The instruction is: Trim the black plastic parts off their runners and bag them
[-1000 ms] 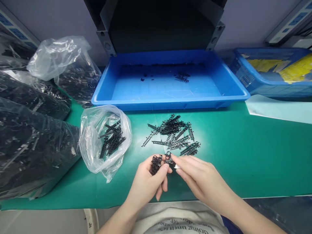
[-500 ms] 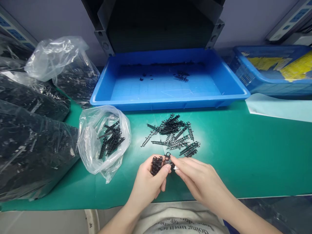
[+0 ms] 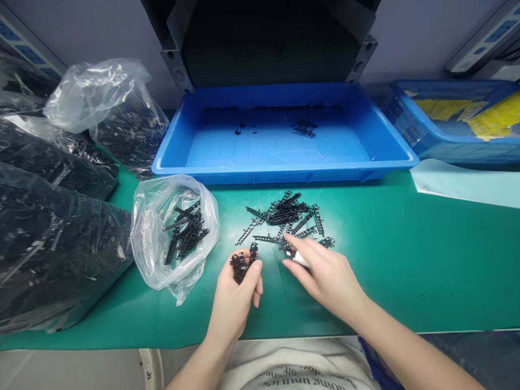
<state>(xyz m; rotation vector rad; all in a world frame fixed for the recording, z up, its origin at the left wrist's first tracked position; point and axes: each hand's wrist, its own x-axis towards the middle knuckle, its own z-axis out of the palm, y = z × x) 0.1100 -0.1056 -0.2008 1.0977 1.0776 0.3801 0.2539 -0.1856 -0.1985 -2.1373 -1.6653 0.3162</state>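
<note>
Meanwhile, left hand (image 3: pixel 235 292) grips a black strip bundle (image 3: pixel 242 261); right hand (image 3: pixel 325 271) pinches loose strips (image 3: pixel 288 222); bag (image 3: pixel 174 233) holds more.

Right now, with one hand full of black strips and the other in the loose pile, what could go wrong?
1. The left hand pinches a stack of black strips only at its fingertips; they could slip and scatter on the green mat.
2. The right hand reaches into the tangled loose pile; interlocked pieces may drag along.
3. The open clear bag lies close by; stray strips could mix into it.
</note>
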